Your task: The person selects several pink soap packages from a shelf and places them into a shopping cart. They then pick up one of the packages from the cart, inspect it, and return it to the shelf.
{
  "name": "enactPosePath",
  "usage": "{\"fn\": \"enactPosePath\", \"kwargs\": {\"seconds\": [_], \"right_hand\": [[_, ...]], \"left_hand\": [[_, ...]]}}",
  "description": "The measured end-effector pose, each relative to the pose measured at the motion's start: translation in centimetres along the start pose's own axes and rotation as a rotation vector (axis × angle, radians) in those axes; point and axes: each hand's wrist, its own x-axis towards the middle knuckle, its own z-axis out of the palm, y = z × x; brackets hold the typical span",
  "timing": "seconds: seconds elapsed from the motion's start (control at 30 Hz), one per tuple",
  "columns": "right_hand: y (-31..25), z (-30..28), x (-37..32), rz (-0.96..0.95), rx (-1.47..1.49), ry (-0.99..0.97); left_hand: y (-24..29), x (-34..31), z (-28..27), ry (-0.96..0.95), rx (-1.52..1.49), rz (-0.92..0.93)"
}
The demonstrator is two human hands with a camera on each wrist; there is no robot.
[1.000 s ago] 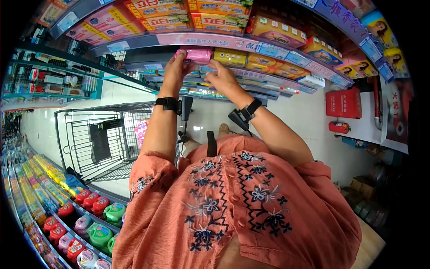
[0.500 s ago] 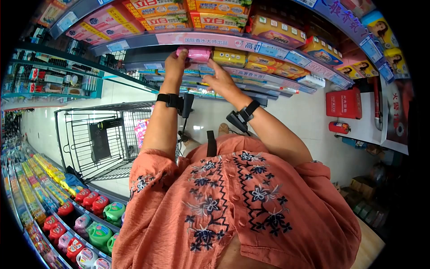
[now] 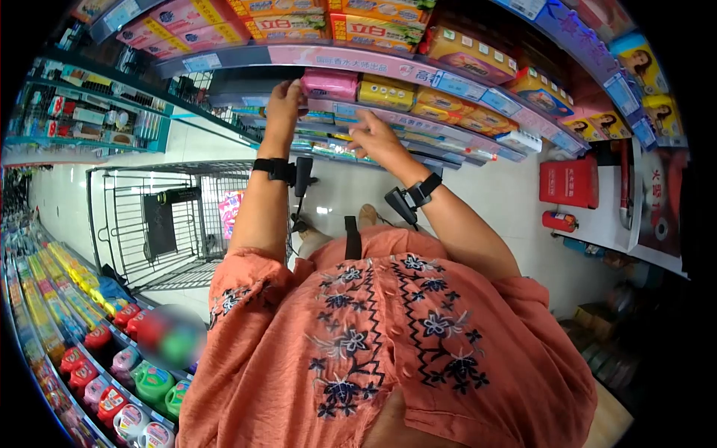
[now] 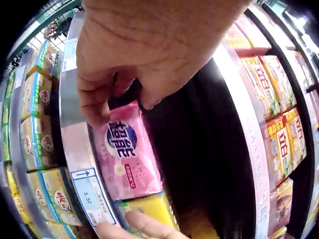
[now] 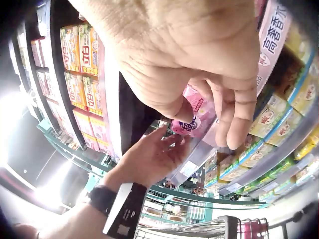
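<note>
A pink soap pack (image 3: 329,84) lies on the shelf below the pink banner strip, beside a yellow pack (image 3: 386,92). My left hand (image 3: 284,109) is at the pink pack's left end; in the left wrist view its bent fingers (image 4: 97,107) are at the top edge of the pack (image 4: 127,152), and whether they touch it is unclear. My right hand (image 3: 378,140) is just in front of the shelf edge, below the yellow pack, holding nothing, its fingers loosely bent.
A wire shopping cart (image 3: 160,224) with a pink package (image 3: 230,214) stands at the left. Detergent bottles (image 3: 153,382) line the lower left. A red box (image 3: 569,183) and a fire extinguisher (image 3: 559,221) are at the right.
My left hand has shifted left, and its thumb no longer lies over the pink pack. My right hand has moved slightly away from the pack. The view has shifted a little.
</note>
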Motion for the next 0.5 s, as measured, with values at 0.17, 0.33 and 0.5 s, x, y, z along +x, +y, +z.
{"fn": "enactPosePath", "kwargs": {"seconds": [0.17, 0.33, 0.5], "right_hand": [[1.1, 0.1, -0.8, 0.109, 0.033, -0.129], [2.6, 2.1, -0.4, 0.21, -0.021, -0.239], [2.1, 5.7, 0.0, 0.272, -0.074, -0.339]], "left_hand": [[-0.8, -4.7, -8.7, 0.176, -0.035, -0.049], [-4.1, -10.7, -20.8, 0.451, -0.011, -0.127], [-7.4, -16.3, -27.8, 0.515, 0.1, -0.335]]}}
